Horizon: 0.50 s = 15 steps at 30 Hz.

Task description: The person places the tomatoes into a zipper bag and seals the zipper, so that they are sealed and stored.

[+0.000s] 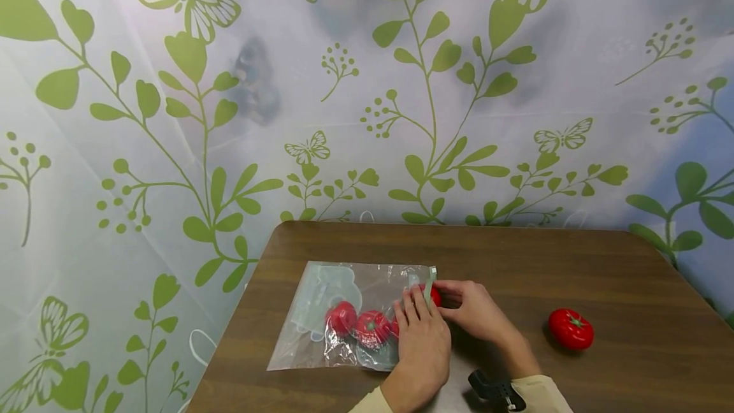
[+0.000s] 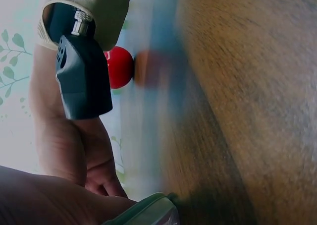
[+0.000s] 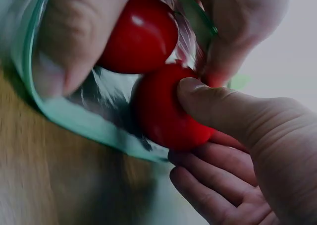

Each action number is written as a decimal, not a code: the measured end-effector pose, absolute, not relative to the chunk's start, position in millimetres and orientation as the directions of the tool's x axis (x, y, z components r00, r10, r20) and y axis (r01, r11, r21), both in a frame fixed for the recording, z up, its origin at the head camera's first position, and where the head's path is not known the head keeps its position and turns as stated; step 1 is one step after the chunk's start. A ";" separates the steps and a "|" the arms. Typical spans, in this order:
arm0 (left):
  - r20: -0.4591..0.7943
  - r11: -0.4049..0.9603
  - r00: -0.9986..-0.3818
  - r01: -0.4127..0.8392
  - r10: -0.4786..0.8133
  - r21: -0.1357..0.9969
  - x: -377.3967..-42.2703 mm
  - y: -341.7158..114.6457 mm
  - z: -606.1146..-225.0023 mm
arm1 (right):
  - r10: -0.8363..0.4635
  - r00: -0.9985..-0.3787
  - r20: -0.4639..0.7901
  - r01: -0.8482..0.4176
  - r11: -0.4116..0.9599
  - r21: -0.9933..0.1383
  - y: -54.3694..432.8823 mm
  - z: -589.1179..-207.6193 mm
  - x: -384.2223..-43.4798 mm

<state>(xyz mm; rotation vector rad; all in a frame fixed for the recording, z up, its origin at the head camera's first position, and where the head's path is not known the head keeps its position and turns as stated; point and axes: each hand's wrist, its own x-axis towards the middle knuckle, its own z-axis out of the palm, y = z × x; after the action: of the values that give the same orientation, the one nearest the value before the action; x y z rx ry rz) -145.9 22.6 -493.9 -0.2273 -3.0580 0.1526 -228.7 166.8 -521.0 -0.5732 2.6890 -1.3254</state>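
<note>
A clear zip bag [image 1: 321,352] with a green mouth strip [image 3: 99,138] lies on the table, its mouth facing right. Inside are red tomatoes [image 1: 373,329], one partly covered by my left hand [image 1: 421,343]. That hand holds the bag at its mouth, thumb on one side of the rim and fingers on the other. Between thumb and fingers, my right hand [image 1: 478,311] grips another tomato [image 3: 163,111] at the bag's opening, against a tomato [image 3: 141,39] inside. A loose tomato [image 1: 571,329] sits on the table to the right, also visible in the left wrist view.
The brown wooden table [image 1: 631,273] has a patterned curtain [image 1: 344,81] behind it. A pale printed shape [image 1: 332,289] shows on the bag's left part. A black wrist mount [image 2: 81,76] sits on the right forearm.
</note>
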 end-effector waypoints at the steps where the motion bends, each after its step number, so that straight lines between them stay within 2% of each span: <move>1: 0.060 0.984 -0.987 0.145 0.152 -0.102 -145.6 22.7 -493.7 | -0.376 -0.923 0.086 -0.299 0.556 -0.776 168.9 -520.2 -228.1; 7: 0.095 0.985 -0.984 0.140 0.150 -0.103 -144.4 22.5 -493.4 | -0.382 -0.917 0.115 -0.322 0.540 -0.777 175.9 -518.3 -225.1; 15: 0.112 0.983 -0.982 0.138 0.152 -0.118 -144.0 22.6 -494.3 | -0.352 -0.916 0.194 -0.367 0.535 -0.761 159.6 -527.9 -225.2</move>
<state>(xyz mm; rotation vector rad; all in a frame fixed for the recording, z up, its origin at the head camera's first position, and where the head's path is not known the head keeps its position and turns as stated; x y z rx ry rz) -144.0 22.6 -494.3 -0.2209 -3.0076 0.1665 -225.2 159.6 -527.9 -0.6477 2.7679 -1.3781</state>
